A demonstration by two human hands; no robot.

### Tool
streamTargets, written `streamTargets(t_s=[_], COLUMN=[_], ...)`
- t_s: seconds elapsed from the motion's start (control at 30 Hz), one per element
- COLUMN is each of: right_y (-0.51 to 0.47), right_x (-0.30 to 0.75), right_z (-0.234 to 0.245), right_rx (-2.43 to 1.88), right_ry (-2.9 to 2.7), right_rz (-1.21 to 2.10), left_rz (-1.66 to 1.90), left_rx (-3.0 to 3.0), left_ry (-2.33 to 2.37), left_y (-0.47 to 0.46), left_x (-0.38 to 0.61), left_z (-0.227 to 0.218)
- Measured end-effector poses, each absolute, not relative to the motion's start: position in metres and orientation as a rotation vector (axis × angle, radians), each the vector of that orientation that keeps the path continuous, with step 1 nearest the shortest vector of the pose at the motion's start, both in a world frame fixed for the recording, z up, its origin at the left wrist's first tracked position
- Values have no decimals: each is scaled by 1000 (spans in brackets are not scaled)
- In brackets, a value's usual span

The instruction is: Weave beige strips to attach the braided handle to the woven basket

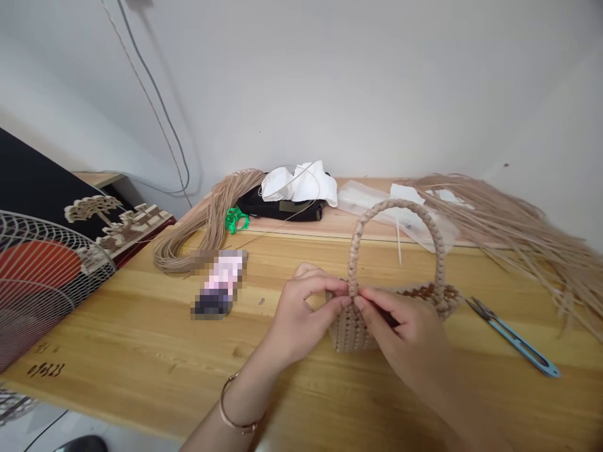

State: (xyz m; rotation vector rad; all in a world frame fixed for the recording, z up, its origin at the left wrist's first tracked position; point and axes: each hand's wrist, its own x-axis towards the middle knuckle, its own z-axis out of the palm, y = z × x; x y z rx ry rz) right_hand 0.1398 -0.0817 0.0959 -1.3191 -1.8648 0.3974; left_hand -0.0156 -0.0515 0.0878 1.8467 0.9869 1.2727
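Observation:
A small woven basket [351, 333] with a tall braided handle [398, 206] stands upright on the wooden table. My left hand [308, 304] pinches the basket rim at the foot of the handle, thumb and fingertips closed there. From the other side, my right hand [400, 326] pinches the same spot, its thumb beside my left thumb. The two hands nearly meet at the handle's base. Part of the basket's front and right side is hidden behind my right hand. Whether a loose strand lies between the fingertips is too small to tell.
Light-blue thread snips [516, 342] lie right of the basket. Bundles of tan strands rest at the back left [207, 232] and back right [509, 220]. A black pouch [282, 208], green object [235, 220] and blurred phone [219, 282] lie on the left. A fan [47, 282] stands beside the table.

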Motion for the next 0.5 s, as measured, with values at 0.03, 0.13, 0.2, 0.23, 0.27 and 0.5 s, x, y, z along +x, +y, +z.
streamTargets(t_s=[0.03,0.13,0.2,0.23,0.27,0.5], right_y=[-82,-81,-81,-80,-80,-78], right_x=[140,141,142,143,145,154], right_z=[96,98,99,99,100,106], right_rx=[-1320,-1324,-1333,-1332,-1333,-1328], right_ry=[-1868,-1879,-1897,-1906,-1915,-1927], right_rz=[408,444,482,500,520,661], left_rz=[1264,1222,1193,1179,1167,1166], left_rx=[1862,1968,2054,2091,2119,2111], left_ry=[1015,1095,1131,1145,1160,1219], left_y=[-52,-55,-58,-59,-61,-62], left_x=[-15,-15,-15,-15,-15,-12], left_z=[90,96,99,99,100,98])
